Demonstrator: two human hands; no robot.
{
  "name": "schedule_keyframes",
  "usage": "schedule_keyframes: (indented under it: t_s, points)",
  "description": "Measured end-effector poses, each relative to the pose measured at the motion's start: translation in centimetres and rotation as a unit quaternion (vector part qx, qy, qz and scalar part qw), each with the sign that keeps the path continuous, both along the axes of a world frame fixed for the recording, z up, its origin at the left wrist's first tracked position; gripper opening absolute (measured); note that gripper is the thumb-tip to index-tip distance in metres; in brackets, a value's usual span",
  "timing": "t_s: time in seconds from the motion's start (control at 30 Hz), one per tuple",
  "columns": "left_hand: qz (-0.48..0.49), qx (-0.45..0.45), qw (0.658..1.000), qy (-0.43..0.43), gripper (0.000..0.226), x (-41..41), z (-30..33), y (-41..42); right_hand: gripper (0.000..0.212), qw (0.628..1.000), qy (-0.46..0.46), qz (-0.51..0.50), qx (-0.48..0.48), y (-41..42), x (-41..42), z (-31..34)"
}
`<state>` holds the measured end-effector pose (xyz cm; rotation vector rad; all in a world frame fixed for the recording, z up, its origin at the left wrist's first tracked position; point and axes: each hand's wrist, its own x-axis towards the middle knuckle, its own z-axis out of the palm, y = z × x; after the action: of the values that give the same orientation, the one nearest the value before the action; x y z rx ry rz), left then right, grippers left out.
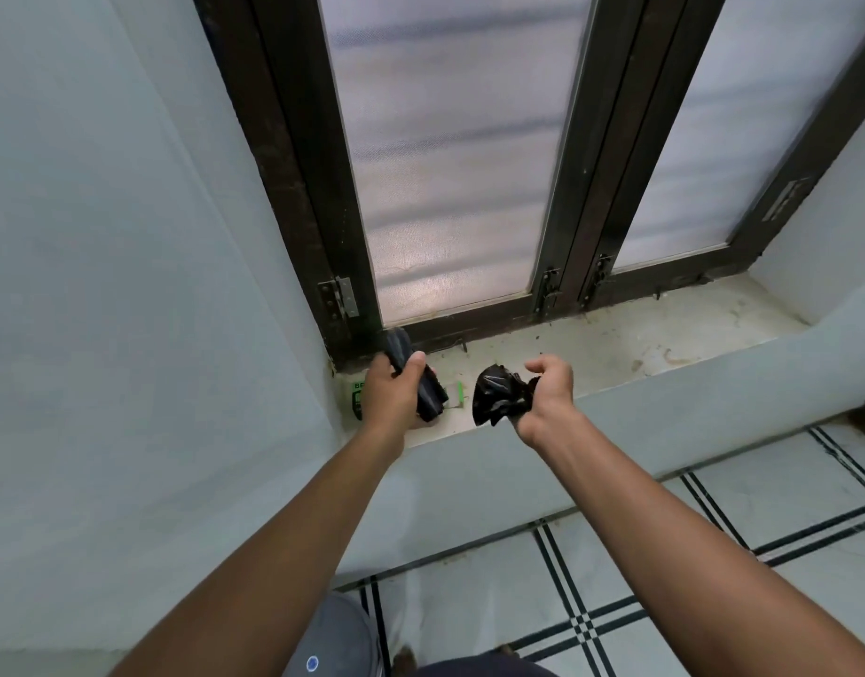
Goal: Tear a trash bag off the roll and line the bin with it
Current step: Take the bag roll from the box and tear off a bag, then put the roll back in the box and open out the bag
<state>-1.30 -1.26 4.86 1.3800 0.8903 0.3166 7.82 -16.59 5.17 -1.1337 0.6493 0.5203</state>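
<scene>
My left hand [394, 390] is closed around a dark roll of trash bags [428, 390], holding it tilted over the left end of the window sill. My right hand [548, 390] grips a crumpled black trash bag [499, 395], which hangs bunched to the left of the fist. A small gap separates the bag from the roll. No bin can be seen.
The stone window sill [616, 349] runs below a dark-framed window [450, 163] with frosted panes. A green and white packet [357, 398] lies on the sill under my left hand. Pale walls stand on the left. Tiled floor [714, 554] with dark lines lies below right.
</scene>
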Motion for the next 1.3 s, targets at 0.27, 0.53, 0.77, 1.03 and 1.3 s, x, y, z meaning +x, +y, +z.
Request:
schedule_keyframes:
  t_s: [0.27,0.53,0.77,1.03,1.3]
  points:
    - [-0.018,-0.016,0.998,0.056,0.029,0.3,0.6,0.9,0.051,0.964,-0.120,0.113,-0.207,1.4,2.8,-1.9]
    - [-0.046,-0.031,0.997,0.046,0.062,0.2,0.5,2.2,0.032,0.737,-0.305,0.261,-0.544,1.9,6.8,-1.7]
    - [-0.052,-0.036,0.996,0.058,0.038,0.5,0.1,1.8,0.037,0.670,-0.398,0.330,-0.532,1.6,9.5,-5.6]
    - [-0.042,-0.065,0.996,0.050,0.037,1.5,-1.0,1.2,0.031,0.533,-0.332,0.526,-0.573,0.1,8.6,-6.9]
    - [-0.104,-0.052,0.993,0.028,0.008,2.8,-0.1,-0.3,0.018,0.878,-0.253,0.333,-0.231,-0.4,6.7,-4.5]
